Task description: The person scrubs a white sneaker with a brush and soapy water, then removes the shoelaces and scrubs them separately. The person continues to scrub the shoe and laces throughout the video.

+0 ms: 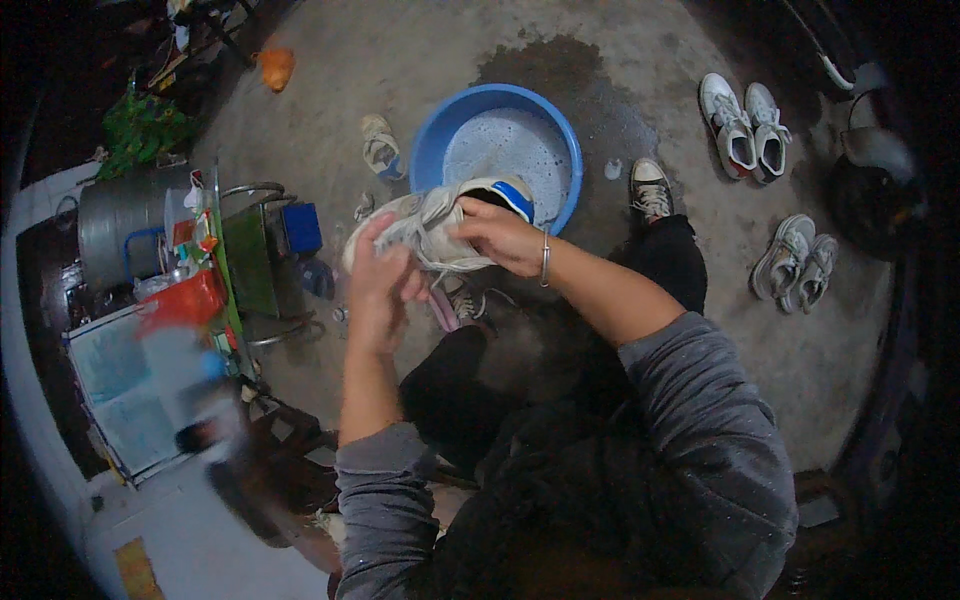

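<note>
A white lace-up sneaker (420,217) with a blue heel patch is held up over the near rim of a blue plastic basin (571,187). My right hand (499,232) grips it at the ankle opening, thumb at the collar. Blurred by motion, my left hand (382,281) is at the toe and lace side of the shoe; its index finger is raised and the others curl, and whether it grips is unclear. Whitish sudsy water (510,150) lies in the basin. The matching sneaker (381,146) rests on the floor left of the basin.
Wet concrete (555,67) spreads behind and right of the basin. Two pairs of sneakers, one white (727,124) and one greyish (784,255), stand at right. My shod foot (651,187) is beside the basin. A cluttered table (120,375) and a blurred person (217,435) are at left.
</note>
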Available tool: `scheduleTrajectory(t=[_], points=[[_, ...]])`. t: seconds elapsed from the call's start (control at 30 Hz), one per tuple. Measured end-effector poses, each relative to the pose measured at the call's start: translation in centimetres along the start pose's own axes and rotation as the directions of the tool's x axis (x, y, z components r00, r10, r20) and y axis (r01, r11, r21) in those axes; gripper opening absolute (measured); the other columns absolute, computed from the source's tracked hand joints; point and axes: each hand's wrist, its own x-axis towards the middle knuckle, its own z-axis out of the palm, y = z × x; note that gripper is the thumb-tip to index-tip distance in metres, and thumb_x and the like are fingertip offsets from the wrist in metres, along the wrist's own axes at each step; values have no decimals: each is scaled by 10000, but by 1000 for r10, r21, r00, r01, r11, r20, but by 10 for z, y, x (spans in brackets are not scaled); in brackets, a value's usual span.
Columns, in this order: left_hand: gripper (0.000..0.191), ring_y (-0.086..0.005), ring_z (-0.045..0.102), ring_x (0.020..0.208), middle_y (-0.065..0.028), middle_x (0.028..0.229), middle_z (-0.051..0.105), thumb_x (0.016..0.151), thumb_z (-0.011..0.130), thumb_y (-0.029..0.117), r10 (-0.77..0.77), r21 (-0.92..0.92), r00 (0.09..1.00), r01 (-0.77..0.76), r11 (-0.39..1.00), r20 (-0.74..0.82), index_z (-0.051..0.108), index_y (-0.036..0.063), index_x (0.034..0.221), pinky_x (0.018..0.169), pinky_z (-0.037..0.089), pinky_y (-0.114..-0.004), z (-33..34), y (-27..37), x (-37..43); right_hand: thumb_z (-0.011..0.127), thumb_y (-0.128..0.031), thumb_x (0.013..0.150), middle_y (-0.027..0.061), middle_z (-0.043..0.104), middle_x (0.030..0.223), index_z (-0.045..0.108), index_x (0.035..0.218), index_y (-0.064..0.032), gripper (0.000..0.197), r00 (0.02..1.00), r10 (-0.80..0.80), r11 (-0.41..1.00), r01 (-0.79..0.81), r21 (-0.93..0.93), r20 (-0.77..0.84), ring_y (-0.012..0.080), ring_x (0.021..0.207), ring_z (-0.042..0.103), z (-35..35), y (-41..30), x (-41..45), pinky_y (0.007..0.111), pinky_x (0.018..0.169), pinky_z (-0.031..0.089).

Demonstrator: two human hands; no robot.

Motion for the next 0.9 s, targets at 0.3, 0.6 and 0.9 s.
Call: scheduleTrajectory(t=[0.3,0.6,0.9], points=[[469,-63,378,402,-110,753,544,787,508,125,-69,53,989,63,997,127,310,42,1204,339,342,-173,5,7,3,431,-261,789,144,592,826,535,889,15,312,930,338,898,-273,345,-145,261,741,584,-9,-5,9,368,727,457],[538,-132,514,652,-78,788,526,798,458,53,154,-71,983,-161,984,-98,213,117,1273,574,438,-254,22,-33,-7,432,-123,791,139,563,929,476,990,34,257,986,117,910,-58,411,-120,229,824,572,-7,5,10,329,754,459],[305,-30,335,449,40,565,426,798,462,86,-264,413,955,297,861,-137,446,88,1103,396,257,-173,-20,4,2,517,-33,647,94,536,615,544,683,73,115,891,-25,982,-63,-178,-454,168,501,528,-4,10,2,288,446,415]])
